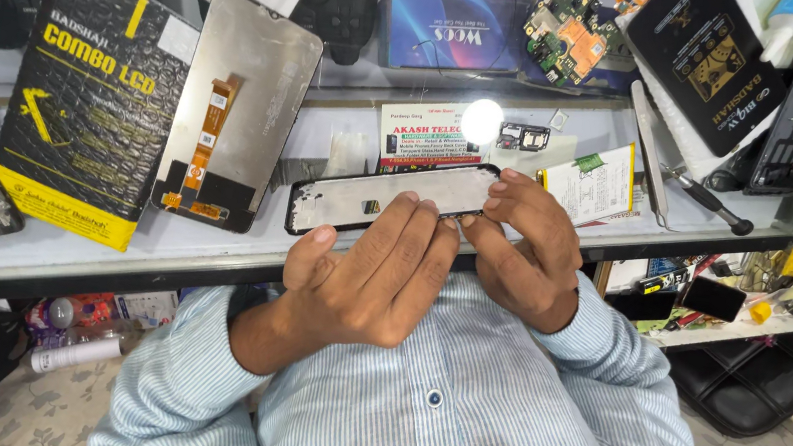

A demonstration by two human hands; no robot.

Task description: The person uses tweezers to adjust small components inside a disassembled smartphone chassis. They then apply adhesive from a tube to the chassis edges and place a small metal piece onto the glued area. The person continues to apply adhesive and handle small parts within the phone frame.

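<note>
A head-worn camera looks down at two bare hands holding a phone middle frame — a long, thin, dark-edged frame with a pale inner plate — level above the front edge of a glass counter. The left hand is curled up under the frame, its fingers pressed against the near long edge and the thumb raised beside it. The right hand grips the frame's right end, fingertips pinching over the top corner. Both wrists wear light blue striped shirt sleeves.

On the counter just beyond the frame, to its left, lies a replacement phone screen face down, silvery back up, with an orange flex ribbon running along it. Left of that lies a black and yellow display box. Behind the frame is a printed shop card with a bright light reflection beside it. To the right rest a white phone battery, a pair of metal tweezers and a screwdriver. A green circuit board and a blue box sit farther back.
</note>
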